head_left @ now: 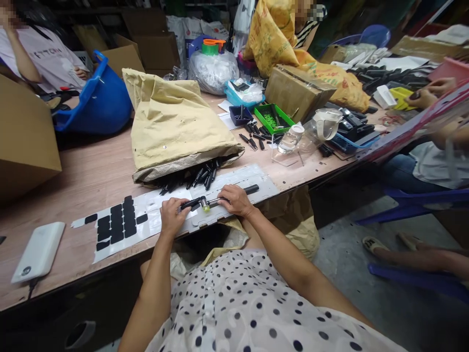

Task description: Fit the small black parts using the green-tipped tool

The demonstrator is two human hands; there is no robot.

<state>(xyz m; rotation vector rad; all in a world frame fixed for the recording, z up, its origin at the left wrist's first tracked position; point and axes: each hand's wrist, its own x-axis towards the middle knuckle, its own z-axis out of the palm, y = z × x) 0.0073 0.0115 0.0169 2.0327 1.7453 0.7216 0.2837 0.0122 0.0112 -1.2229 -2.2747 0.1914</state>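
Note:
My right hand (236, 199) is closed around a small hammer (252, 189), its black grip sticking out to the right and its metal shaft to the left. The hammer's head, with a yellowish tip, is right beside a slim black tube-like part (191, 203). That part is pinched in the fingers of my left hand (172, 214). Both hands are low over a pale flat board (262, 177) at the table's front edge. Just beyond them, similar black parts (205, 176) spill from the mouth of a tan paper sack (176, 122).
Left of my hands lies a sheet with black rounded patches (117, 222), then a white power bank (39, 252) with a cable. Behind are a blue basin (106, 102), a green tray (273, 119), a clear jar (290, 138) and a carton (296, 90). Other people sit at both sides.

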